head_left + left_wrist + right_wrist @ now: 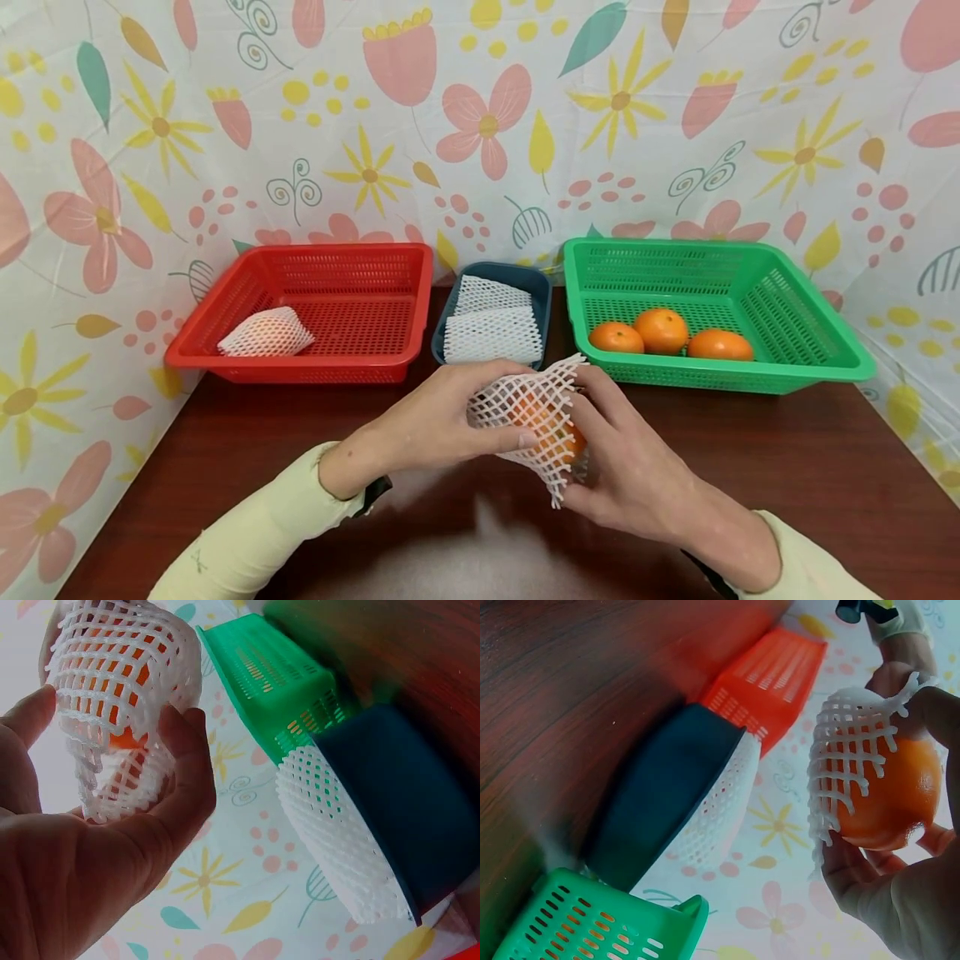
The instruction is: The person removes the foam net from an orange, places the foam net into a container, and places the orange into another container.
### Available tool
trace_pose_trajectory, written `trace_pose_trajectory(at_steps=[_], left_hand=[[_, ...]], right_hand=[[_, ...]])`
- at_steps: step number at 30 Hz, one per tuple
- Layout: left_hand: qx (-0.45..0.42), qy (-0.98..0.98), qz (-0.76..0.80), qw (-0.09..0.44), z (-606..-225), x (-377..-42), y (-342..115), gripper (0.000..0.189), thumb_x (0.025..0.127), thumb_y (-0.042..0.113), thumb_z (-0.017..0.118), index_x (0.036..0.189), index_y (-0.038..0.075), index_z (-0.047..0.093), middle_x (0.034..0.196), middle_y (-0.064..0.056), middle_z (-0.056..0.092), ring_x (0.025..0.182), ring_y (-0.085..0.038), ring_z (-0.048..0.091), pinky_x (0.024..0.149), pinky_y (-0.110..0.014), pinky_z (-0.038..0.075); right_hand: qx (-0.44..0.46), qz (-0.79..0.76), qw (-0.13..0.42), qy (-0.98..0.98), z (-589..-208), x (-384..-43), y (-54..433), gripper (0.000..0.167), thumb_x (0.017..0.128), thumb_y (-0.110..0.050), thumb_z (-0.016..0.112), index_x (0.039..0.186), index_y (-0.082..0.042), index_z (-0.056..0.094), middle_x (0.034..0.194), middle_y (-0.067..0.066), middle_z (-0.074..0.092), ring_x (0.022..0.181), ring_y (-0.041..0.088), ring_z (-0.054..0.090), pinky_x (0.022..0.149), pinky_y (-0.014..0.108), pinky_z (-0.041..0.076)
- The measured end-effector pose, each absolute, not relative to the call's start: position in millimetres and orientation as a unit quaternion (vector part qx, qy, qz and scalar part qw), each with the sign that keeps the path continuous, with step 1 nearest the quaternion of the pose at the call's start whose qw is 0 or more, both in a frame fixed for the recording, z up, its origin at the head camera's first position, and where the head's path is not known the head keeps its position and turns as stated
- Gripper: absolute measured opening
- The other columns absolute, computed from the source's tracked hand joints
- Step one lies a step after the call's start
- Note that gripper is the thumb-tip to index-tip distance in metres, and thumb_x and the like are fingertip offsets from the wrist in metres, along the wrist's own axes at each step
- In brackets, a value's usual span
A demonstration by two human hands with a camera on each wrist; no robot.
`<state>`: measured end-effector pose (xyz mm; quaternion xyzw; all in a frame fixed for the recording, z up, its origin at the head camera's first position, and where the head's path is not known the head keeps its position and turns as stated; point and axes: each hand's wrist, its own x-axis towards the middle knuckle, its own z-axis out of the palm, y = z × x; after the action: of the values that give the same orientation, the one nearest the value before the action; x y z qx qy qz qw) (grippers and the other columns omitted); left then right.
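Note:
In the head view, an orange (576, 442) sits partly inside a white foam net sleeve (525, 408), above the table between both hands. My left hand (442, 417) grips the sleeve from the left, its thumb across the near side. My right hand (637, 458) holds the sleeve's open edge, with fingers above and thumb below. In the right wrist view, the bare side of the orange (900, 795) faces the right palm while the sleeve (847, 757) covers its other side. The left wrist view shows the mesh (112, 667) between the left thumb and fingers.
At the back left, a red basket (375, 360) holds one net-wrapped fruit (268, 333). A dark blue tray (546, 308) with flat foam nets (492, 333) stands in the middle. Several oranges (662, 331) lie in the green basket (795, 375) on the right. Behind hangs a floral cloth (480, 125).

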<state>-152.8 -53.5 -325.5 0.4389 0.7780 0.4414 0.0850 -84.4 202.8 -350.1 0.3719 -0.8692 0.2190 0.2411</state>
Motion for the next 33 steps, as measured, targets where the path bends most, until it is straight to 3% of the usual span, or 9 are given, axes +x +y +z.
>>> trace_pose_trajectory(at_steps=[14,24,33], left_hand=[[0.408,0.809,0.419,0.057,-316.3,-154.6,-62.0,0.041,0.090,0.044,0.084,0.127,0.033,0.070,0.104,0.023,0.071,0.094,-0.003,0.066,0.084,-0.029,0.057],[0.405,0.813,0.418,0.020,-314.2,-157.5,-65.7,0.025,0.094,0.028,0.084,0.116,0.030,0.073,0.096,0.024,0.072,0.089,-0.003,0.065,0.079,-0.029,0.056],[0.400,0.816,0.418,0.007,-313.8,-161.7,-68.3,0.034,0.092,0.023,0.086,0.121,0.022,0.069,0.091,0.019,0.075,0.083,-0.005,0.065,0.071,-0.029,0.056]], right_hand=[[0.367,0.213,0.253,-0.870,-347.6,-83.1,203.0,0.064,0.062,-0.019,0.080,0.121,-0.007,0.059,0.136,0.009,0.049,0.117,0.016,0.049,0.089,0.019,0.044],[0.384,0.235,0.274,-0.849,-345.4,-85.8,202.1,0.068,0.062,-0.017,0.079,0.125,-0.003,0.060,0.136,0.013,0.051,0.119,0.019,0.051,0.096,0.019,0.042],[0.392,0.251,0.275,-0.841,-343.1,-87.9,204.7,0.070,0.064,-0.016,0.076,0.131,-0.001,0.060,0.137,0.015,0.051,0.121,0.023,0.052,0.099,0.018,0.041]])
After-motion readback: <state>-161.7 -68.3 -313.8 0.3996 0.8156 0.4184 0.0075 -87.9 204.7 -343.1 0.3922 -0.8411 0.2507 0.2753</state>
